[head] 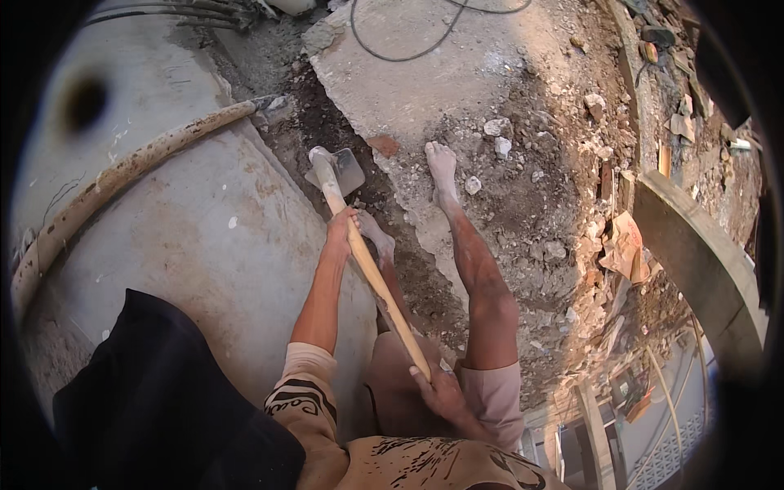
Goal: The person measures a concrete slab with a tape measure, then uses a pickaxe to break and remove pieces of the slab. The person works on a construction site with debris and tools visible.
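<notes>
A hoe with a wooden handle (383, 285) slants across the middle of the view. My left hand (343, 229) grips the handle a little below the head. My right hand (442, 395) is closed around the handle's lower end, by my right thigh. The metal hoe blade (349, 171) hangs over or rests in a narrow strip of dark soil (309, 110) between two slabs; whether it touches the soil I cannot tell. My bare left foot (375, 233) is in this strip, beside my left hand. My bare right foot (442, 162) stands on rubble at the broken slab's edge.
A smooth concrete slab (184, 245) lies left, crossed by a dirty pipe or pole (153, 150). A rough slab (392, 86) with a looped cable (407, 59) lies ahead. Right are loose stones (502, 147), torn brown paper (626, 245) and a large beam (698, 233). Black cloth (165, 392) covers the lower left.
</notes>
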`<action>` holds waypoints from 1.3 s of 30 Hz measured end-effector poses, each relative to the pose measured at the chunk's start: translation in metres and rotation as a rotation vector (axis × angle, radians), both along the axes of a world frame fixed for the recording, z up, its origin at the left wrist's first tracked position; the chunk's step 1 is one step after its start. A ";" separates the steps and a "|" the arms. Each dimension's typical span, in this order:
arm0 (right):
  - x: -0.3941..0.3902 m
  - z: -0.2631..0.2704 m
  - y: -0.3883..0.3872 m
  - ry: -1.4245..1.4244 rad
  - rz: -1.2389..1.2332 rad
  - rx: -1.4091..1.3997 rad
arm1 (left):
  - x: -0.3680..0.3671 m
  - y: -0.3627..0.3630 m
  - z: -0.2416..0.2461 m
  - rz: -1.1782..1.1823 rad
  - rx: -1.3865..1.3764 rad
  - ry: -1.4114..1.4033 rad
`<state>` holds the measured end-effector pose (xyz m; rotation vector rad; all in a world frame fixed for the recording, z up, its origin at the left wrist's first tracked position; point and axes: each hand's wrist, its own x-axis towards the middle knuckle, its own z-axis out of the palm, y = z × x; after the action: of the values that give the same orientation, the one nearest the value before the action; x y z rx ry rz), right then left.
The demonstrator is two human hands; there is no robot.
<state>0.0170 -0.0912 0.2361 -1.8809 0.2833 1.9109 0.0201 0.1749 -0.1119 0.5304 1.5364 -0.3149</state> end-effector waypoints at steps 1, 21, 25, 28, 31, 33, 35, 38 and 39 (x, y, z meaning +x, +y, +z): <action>-0.005 -0.009 0.002 -0.102 0.001 0.031 | 0.010 0.000 -0.005 0.001 0.027 0.021; 0.107 -0.360 0.188 -0.402 -0.157 0.323 | 0.195 0.186 -0.158 -0.373 0.715 -0.122; 0.051 -0.348 0.158 -0.244 -0.415 0.215 | 0.161 0.132 -0.190 -0.821 0.976 0.182; 0.075 -0.313 0.143 -0.270 -0.281 0.126 | 0.171 0.114 -0.145 -0.646 0.626 0.085; 0.034 -0.282 0.139 -0.356 -0.124 0.122 | 0.132 0.119 -0.127 -0.534 0.551 0.024; 0.013 -0.269 0.134 -0.392 -0.154 0.071 | 0.121 0.098 -0.115 -0.559 0.504 0.020; -0.002 -0.246 0.113 -0.370 -0.122 0.051 | 0.101 0.073 -0.097 -0.479 0.462 -0.026; 0.003 -0.253 0.094 -0.412 -0.058 0.086 | 0.101 0.058 -0.085 -0.364 0.444 -0.063; 0.005 -0.253 0.091 -0.400 -0.031 0.093 | 0.096 0.054 -0.083 -0.334 0.452 -0.041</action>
<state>0.0217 -0.0003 -0.0171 -2.1237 0.0938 1.4559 0.1163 0.2284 -0.1948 1.1485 1.4802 -0.2072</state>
